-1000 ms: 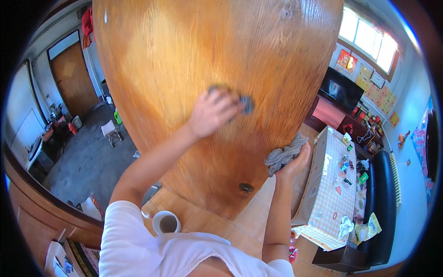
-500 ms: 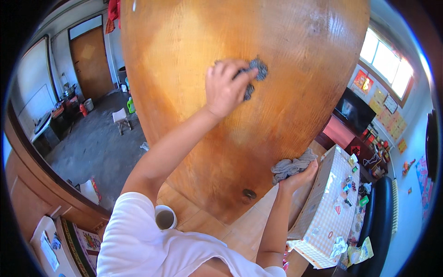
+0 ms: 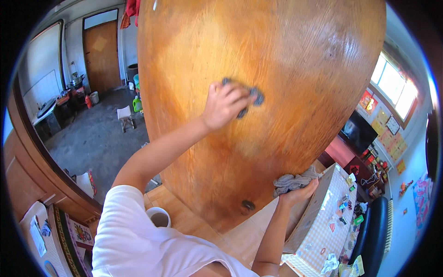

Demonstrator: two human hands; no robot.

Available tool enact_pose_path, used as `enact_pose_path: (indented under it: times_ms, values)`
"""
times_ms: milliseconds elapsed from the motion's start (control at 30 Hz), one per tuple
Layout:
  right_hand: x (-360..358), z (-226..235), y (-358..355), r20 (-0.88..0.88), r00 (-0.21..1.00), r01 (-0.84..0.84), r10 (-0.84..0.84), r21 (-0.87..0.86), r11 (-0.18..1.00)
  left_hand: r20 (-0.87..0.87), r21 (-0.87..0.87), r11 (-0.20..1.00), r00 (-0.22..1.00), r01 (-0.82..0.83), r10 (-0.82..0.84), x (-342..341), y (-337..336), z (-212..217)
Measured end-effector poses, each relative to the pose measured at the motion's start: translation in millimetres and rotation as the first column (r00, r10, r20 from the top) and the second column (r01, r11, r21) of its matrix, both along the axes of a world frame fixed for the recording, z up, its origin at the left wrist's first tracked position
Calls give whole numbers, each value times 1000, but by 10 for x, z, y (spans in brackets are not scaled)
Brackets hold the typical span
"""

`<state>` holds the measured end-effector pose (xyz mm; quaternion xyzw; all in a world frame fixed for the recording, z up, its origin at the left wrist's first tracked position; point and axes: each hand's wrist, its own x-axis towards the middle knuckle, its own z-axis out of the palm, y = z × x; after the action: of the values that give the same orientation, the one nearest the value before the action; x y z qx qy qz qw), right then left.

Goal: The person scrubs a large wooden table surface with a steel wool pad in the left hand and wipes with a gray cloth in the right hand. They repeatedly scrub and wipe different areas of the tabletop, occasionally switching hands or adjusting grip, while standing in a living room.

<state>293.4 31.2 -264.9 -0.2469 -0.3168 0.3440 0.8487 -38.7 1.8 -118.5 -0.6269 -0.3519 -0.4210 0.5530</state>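
Note:
A large brown wooden door with visible grain rises in front of me and fills the middle of the view. My left hand is closed round a dark grey scouring pad and presses it against the door's surface. The pad is blurred by motion and partly covered by the fingers. Lower down, by the door's right edge, my right hand grips a bunched grey rag. A dark round knob sits low on the door.
A white bucket of murky liquid stands on the tiled floor below my left arm. At right is a table with a checked cloth and clutter. Through the doorway at left are a small stool and a grey floor.
My left hand and the scouring pad sit a little lower on the door. The whole view has shifted slightly, while my right hand keeps the rag by the door's edge.

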Motion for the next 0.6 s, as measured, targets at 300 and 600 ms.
enact_pose_path:
  times_ms: [300, 600]
  values:
    - [-49, 52, -19, -59, 997, 55, -58, -59, 997, 210, 121, 990, 977, -70, 43, 123, 51, 828]
    - [-51, -14, 18, -101, 994, 38, -36, 15, 999, 40, 14, 999, 998, -43, 42, -111, 68, 714]
